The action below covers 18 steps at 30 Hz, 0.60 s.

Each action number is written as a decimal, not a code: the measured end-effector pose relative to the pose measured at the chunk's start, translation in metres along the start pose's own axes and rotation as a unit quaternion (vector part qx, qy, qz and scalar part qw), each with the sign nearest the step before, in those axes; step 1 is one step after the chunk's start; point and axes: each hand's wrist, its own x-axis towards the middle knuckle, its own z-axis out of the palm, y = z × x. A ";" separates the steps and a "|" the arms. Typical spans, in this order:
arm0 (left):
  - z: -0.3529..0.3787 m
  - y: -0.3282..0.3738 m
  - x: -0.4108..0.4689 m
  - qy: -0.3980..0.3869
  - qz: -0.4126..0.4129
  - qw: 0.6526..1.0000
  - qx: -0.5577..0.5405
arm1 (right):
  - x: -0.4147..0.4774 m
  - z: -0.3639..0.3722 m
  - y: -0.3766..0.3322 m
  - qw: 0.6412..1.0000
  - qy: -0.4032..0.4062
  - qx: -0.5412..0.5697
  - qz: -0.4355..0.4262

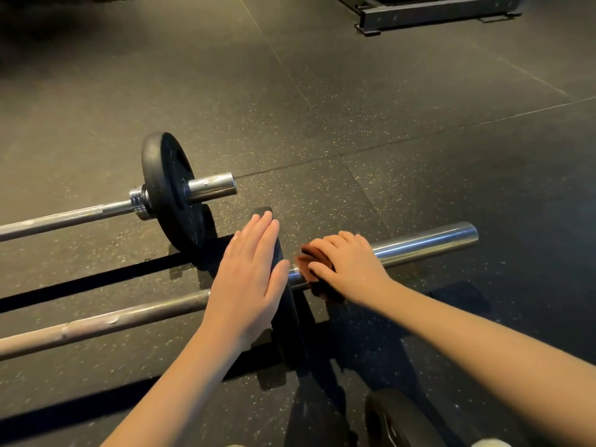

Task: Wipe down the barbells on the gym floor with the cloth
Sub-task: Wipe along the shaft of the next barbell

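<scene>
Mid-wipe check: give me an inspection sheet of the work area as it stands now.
Surface: dark speckled rubber floor, tile seams visible.
Job's things: near barbell and far barbell lie side by side, apart; brown cloth on the near barbell's sleeve.
Clutter: spare plate at the bottom edge.
Hands: left hand flat on the near plate; right hand grips the cloth against the sleeve.
Cables: nothing seen.
Surroundings: black frame base at the far right.

Dim warm light throws hard shadows on the floor (322, 91), glare on the bar sleeve (425, 243).
</scene>
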 end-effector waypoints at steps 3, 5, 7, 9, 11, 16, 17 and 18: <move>-0.003 -0.001 0.000 -0.016 0.003 1.000 0.016 | -0.007 0.006 -0.017 0.999 0.001 0.009 -0.034; -0.005 0.000 -0.002 -0.023 0.001 0.999 0.024 | -0.015 0.001 -0.018 0.997 -0.019 0.009 -0.074; -0.006 0.000 -0.005 -0.029 0.004 0.999 0.033 | -0.021 -0.009 -0.011 0.995 -0.021 0.016 -0.098; -0.008 -0.002 -0.008 -0.034 0.011 0.999 0.035 | -0.028 -0.019 -0.009 0.993 -0.025 0.030 -0.109; -0.011 -0.003 -0.011 -0.041 0.003 0.999 0.026 | -0.038 -0.027 -0.011 0.993 -0.024 0.072 -0.093; -0.016 -0.002 -0.020 -0.056 -0.036 0.998 0.012 | -0.060 -0.044 -0.024 0.968 0.034 0.242 0.058; -0.018 -0.002 -0.021 -0.060 -0.040 0.997 0.015 | -0.064 -0.047 -0.028 0.959 0.045 0.269 0.077; -0.020 -0.002 -0.023 -0.066 -0.040 0.997 0.018 | -0.068 -0.049 -0.032 0.951 0.057 0.290 0.090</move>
